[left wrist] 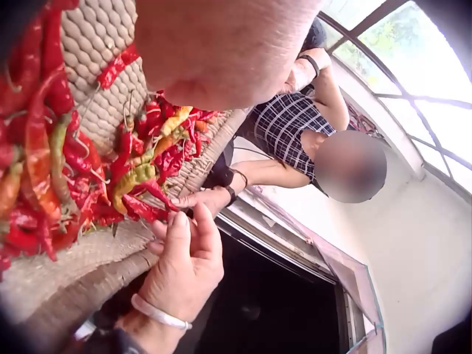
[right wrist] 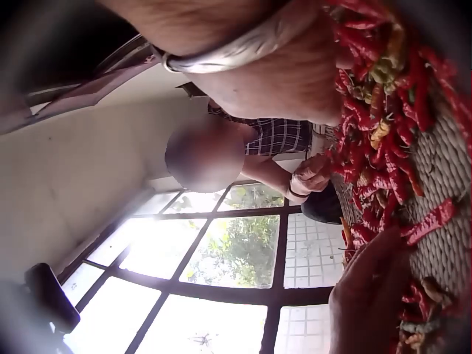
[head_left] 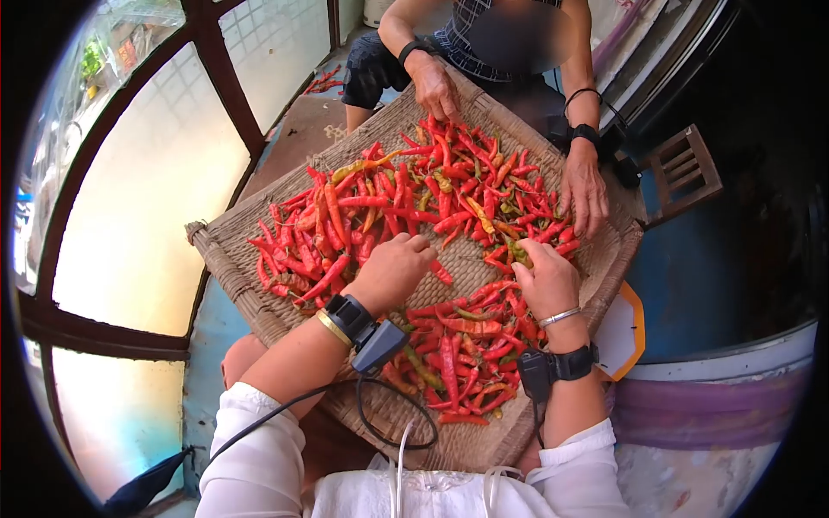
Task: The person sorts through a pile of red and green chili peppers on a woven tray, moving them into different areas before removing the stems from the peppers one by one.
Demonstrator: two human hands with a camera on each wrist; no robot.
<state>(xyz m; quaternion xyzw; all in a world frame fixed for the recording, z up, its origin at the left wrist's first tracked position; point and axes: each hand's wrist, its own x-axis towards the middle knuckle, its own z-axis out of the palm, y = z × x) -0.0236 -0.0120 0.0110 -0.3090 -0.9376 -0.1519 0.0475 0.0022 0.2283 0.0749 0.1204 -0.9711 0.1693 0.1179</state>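
Observation:
My left hand [head_left: 393, 272] reaches over the large pile of red chili peppers [head_left: 332, 207]; its fingertips are hidden beneath it. Just beyond those fingers, a single red chili [head_left: 442, 273] lies on the woven tray [head_left: 471, 268]. On the right side, my right hand [head_left: 549, 281] is at the edge of the pile, fingers bent loosely beside a greenish chili [head_left: 520, 252]. From the left wrist, the thumb and fingertips of this right hand show close to a red chili's tip, with no chili seen between them. A smaller heap of chilies [head_left: 466, 345] lies nearer me.
Opposite sits a person in a checked top, with one hand [head_left: 436, 89] at the far chilies and another hand [head_left: 585, 190] by the tray's right side. A wooden chair [head_left: 682, 173] stands at right. Framed windows [head_left: 147, 207] line the left. A cable [head_left: 363, 414] loops beneath my left wrist.

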